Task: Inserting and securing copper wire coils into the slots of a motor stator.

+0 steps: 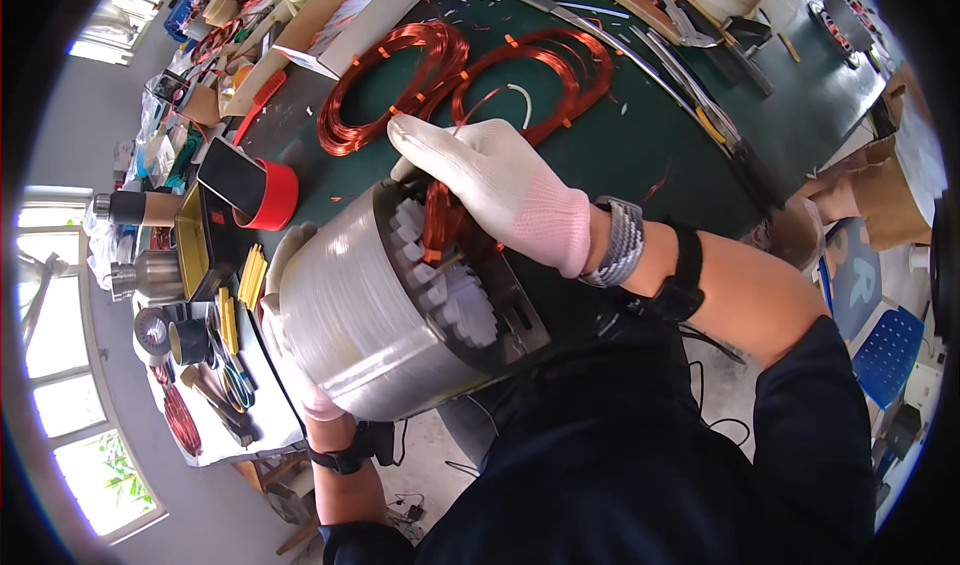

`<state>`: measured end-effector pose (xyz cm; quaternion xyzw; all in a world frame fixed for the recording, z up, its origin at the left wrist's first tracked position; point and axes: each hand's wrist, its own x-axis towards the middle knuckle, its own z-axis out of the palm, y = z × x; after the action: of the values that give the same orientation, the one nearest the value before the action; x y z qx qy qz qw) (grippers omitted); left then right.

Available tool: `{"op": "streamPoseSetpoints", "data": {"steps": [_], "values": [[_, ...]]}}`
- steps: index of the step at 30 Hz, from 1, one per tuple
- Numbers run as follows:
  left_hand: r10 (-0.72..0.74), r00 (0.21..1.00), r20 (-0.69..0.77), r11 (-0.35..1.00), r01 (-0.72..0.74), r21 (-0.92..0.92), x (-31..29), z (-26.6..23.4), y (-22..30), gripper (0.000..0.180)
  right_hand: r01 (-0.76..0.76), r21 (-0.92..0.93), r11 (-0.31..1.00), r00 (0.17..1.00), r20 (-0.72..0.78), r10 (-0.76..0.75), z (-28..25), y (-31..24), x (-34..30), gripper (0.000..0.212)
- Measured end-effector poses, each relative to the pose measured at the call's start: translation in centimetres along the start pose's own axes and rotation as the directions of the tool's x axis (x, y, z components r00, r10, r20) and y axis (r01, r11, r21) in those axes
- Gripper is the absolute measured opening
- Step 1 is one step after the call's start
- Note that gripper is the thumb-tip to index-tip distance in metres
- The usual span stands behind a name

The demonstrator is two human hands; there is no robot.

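Note:
A motor stator (350,295), a large silvery ribbed cylinder, lies on its side at the near edge of the table. White insulation pieces (462,305) line the slots of its bore, which faces right. My left hand (288,255), in a white glove, is wrapped round the stator's left side; most of its fingers are hidden behind it. Over the bore's upper rim, my gloved right hand (490,180) closes with bent fingers on a copper wire coil (436,227). The coil hangs down into the bore, and its lower end is partly hidden.
Two large copper wire coils (345,100) with orange ties lie beyond the stator. A red tape roll (275,195) with a phone (232,177) leaning in it stands left. Beside it are yellow strips (252,275) and a steel bottle (150,275). Long metal tools (690,90) lie far right.

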<state>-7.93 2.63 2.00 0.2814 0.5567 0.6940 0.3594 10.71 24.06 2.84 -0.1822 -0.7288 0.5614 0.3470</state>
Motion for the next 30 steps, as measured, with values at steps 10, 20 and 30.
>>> {"op": "streamPoseSetpoints", "data": {"steps": [10, 20, 30], "values": [[0.072, 0.985, 0.154, 0.994, -0.084, 0.075, 6.0, 2.3, -0.3, 0.063, -0.255, 0.511, 0.821, 0.966, 0.162, 0.2, 1.6, 1.0, 3.9, 0.051], [0.125, 0.79, 0.6, 0.971, 0.027, -0.237, 11.3, 0.5, 0.2, 0.05, -0.37, 0.708, 0.602, 0.909, 0.411, 0.075, 3.4, 1.0, 6.0, 0.042], [0.378, 0.925, -0.031, 0.925, -0.379, -0.034, 2.9, -1.2, -0.1, 0.057, 0.269, 0.141, 0.953, 0.963, -0.062, -0.262, -1.3, 2.2, 0.7, 0.015]]}}
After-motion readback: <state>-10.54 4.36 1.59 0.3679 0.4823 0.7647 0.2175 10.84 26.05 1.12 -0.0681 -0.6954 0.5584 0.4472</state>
